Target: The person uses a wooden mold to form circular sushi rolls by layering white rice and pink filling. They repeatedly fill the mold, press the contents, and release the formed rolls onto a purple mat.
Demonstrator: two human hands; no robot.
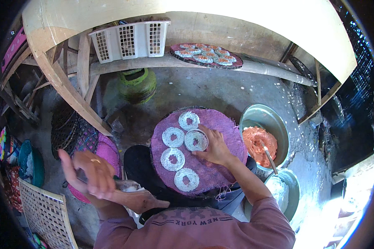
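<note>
On a round tray covered with purple woven cloth (214, 174), several white, grainy dough rings (173, 159) lie in a curved row. My right hand (216, 145) grips a thin round ring mould (196, 131), its thumb and fingers curved round the rim. The mould rests on the cloth around another white ring, touching the row. Off to the left of the tray, my left hand (91, 174) is raised, with its fingers curled and slightly blurred. It appears to hold a brown wooden-looking paddle (143, 202), with white stuff near its middle; the grip is partly hidden.
To the right stand a bucket (284, 124) of orange paste (257, 143) with a spoon, and a tub (296, 186) of white mixture. A white crate (135, 41) and a tray of topped rings (205, 55) sit on the far bench. A green gas cylinder (138, 87) stands below.
</note>
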